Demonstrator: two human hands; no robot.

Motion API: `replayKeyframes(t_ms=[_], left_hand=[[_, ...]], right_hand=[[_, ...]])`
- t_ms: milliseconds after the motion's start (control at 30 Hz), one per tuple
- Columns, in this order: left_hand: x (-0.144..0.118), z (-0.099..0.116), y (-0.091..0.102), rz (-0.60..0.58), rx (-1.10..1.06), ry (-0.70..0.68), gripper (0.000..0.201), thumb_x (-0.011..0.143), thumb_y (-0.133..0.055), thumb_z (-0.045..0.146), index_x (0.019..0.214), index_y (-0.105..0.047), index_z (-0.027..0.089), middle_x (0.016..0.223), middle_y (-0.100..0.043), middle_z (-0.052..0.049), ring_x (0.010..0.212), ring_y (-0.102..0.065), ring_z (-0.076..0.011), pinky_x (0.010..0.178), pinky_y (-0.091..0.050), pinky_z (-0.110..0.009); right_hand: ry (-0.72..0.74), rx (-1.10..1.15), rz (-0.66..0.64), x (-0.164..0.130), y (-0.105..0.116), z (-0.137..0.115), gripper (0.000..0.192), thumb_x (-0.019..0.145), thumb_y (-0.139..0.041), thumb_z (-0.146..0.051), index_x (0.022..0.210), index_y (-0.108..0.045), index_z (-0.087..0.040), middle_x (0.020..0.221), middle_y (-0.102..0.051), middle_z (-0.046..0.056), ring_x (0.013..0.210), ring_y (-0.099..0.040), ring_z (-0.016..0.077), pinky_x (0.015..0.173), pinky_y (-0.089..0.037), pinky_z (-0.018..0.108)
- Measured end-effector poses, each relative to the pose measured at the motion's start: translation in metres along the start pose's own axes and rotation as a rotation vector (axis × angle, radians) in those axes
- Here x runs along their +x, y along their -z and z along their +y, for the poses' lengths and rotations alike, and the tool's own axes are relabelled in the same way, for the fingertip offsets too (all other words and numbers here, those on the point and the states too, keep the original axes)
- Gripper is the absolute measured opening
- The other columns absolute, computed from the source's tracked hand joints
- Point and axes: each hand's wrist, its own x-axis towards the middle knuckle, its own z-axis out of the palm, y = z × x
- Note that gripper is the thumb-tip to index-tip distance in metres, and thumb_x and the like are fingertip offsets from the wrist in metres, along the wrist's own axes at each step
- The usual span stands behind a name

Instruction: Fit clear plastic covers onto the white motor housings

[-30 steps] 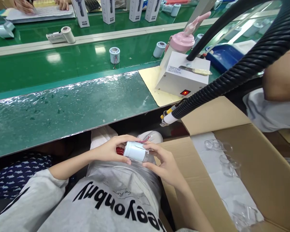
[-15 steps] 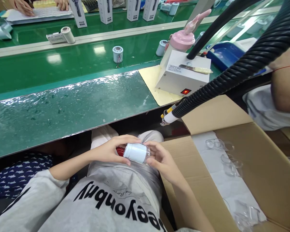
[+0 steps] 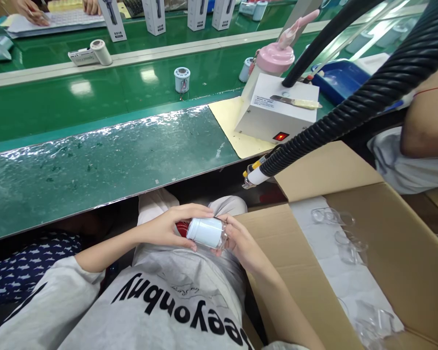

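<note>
A light-blue cylinder [image 3: 206, 232] lies on its side between my two hands, above my lap. My left hand [image 3: 168, 224] wraps its left end, thumb below and fingers above. Something red [image 3: 182, 228] shows at that end, beside my palm. Around the right end sits a clear plastic sleeve or cover [image 3: 224, 238]. My right hand [image 3: 244, 245] grips this clear end with bent fingers, which partly hide it.
At my right an open cardboard box [image 3: 288, 253] holds several clear plastic pieces [image 3: 328, 217]. A black corrugated hose [image 3: 324, 124] hangs over it, near a white machine [image 3: 277, 114] with a lit red switch. Another blue cylinder [image 3: 182, 80] stands on the green belt [image 3: 127, 92].
My right hand's fingers have shifted around the clear end, the thumb moving off the near side. The cylinder on the near belt has moved slightly right; the upright boxes beyond moved slightly left.
</note>
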Motion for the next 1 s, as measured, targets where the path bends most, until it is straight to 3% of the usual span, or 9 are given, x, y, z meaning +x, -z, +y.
replayKeyframes(t_ms=[200, 400, 633, 733, 800, 867, 900, 933, 1000], left_hand=[[0.0, -0.003, -0.001, 0.004, -0.021, -0.074, 0.078, 0.078, -0.087, 0.03, 0.148, -0.054, 0.035, 0.153, -0.057, -0.013, 0.142, -0.054, -0.0315, 0.118, -0.044, -0.05], [0.001, -0.003, 0.0, -0.003, -0.016, -0.073, 0.075, 0.079, -0.086, 0.027, 0.147, -0.055, 0.035, 0.156, -0.054, -0.013, 0.142, -0.054, -0.0327, 0.117, -0.044, -0.051], [-0.001, 0.005, -0.005, 0.062, 0.048, -0.001, 0.063, 0.08, -0.084, 0.03, 0.139, -0.062, 0.027, 0.144, -0.062, -0.015, 0.132, -0.061, -0.0307, 0.11, -0.051, -0.046], [-0.001, 0.011, -0.006, 0.107, -0.016, 0.114, 0.063, 0.08, -0.083, 0.037, 0.138, -0.062, 0.023, 0.137, -0.065, -0.015, 0.122, -0.066, -0.0288, 0.096, -0.058, -0.038], [-0.001, 0.015, -0.006, 0.117, -0.078, 0.194, 0.063, 0.081, -0.082, 0.04, 0.138, -0.061, 0.021, 0.134, -0.065, -0.015, 0.115, -0.068, -0.0268, 0.086, -0.06, -0.032], [-0.001, 0.018, -0.007, 0.114, -0.13, 0.254, 0.064, 0.081, -0.081, 0.041, 0.138, -0.06, 0.02, 0.132, -0.066, -0.015, 0.109, -0.069, -0.0247, 0.08, -0.059, -0.029], [-0.001, 0.019, -0.007, 0.11, -0.152, 0.279, 0.065, 0.081, -0.081, 0.041, 0.138, -0.06, 0.019, 0.13, -0.066, -0.014, 0.104, -0.069, -0.0233, 0.078, -0.059, -0.028], [-0.001, 0.02, -0.007, 0.103, -0.171, 0.3, 0.065, 0.081, -0.081, 0.042, 0.138, -0.06, 0.019, 0.128, -0.067, -0.014, 0.099, -0.07, -0.0217, 0.075, -0.058, -0.027], [-0.001, 0.02, -0.008, 0.088, -0.205, 0.326, 0.066, 0.082, -0.081, 0.042, 0.139, -0.059, 0.019, 0.123, -0.069, -0.013, 0.092, -0.069, -0.0191, 0.072, -0.057, -0.025]], right_hand=[[-0.094, 0.119, -0.034, 0.002, -0.003, 0.004, 0.065, 0.071, -0.074, -0.08, 0.093, -0.052, -0.023, 0.068, -0.07, 0.0, 0.049, -0.066, 0.0162, 0.041, -0.048, 0.022], [-0.188, 0.176, -0.097, 0.002, -0.005, 0.004, 0.071, 0.072, -0.069, -0.084, 0.097, -0.062, -0.018, 0.066, -0.07, 0.003, 0.048, -0.064, 0.0152, 0.039, -0.045, 0.021], [-0.196, 0.108, -0.121, 0.003, -0.005, 0.008, 0.073, 0.079, -0.053, -0.09, 0.084, -0.064, -0.017, 0.06, -0.068, 0.005, 0.045, -0.062, 0.0151, 0.037, -0.044, 0.021], [0.044, -0.04, -0.079, -0.001, 0.001, 0.013, 0.074, 0.081, -0.053, -0.088, 0.103, -0.064, -0.019, 0.075, -0.073, 0.007, 0.057, -0.069, 0.0181, 0.05, -0.057, 0.026], [0.288, -0.201, -0.029, -0.005, 0.006, 0.015, 0.074, 0.081, -0.065, -0.08, 0.129, -0.058, -0.024, 0.113, -0.074, 0.014, 0.084, -0.075, 0.0227, 0.071, -0.065, 0.034], [0.548, -0.429, 0.007, -0.009, 0.01, 0.015, 0.077, 0.084, -0.076, -0.063, 0.148, -0.045, -0.033, 0.152, -0.054, 0.015, 0.119, -0.068, 0.0279, 0.095, -0.062, 0.043], [0.672, -0.556, 0.012, -0.01, 0.011, 0.014, 0.075, 0.087, -0.079, -0.051, 0.151, -0.042, -0.038, 0.161, -0.045, 0.013, 0.131, -0.062, 0.029, 0.103, -0.058, 0.047], [0.785, -0.674, 0.01, -0.011, 0.011, 0.013, 0.072, 0.09, -0.078, -0.038, 0.152, -0.041, -0.041, 0.163, -0.042, 0.01, 0.137, -0.057, 0.0289, 0.109, -0.054, 0.05], [0.943, -0.839, 0.005, -0.012, 0.011, 0.01, 0.064, 0.094, -0.073, -0.02, 0.149, -0.048, -0.042, 0.157, -0.052, 0.007, 0.139, -0.056, 0.0277, 0.112, -0.052, 0.05]])
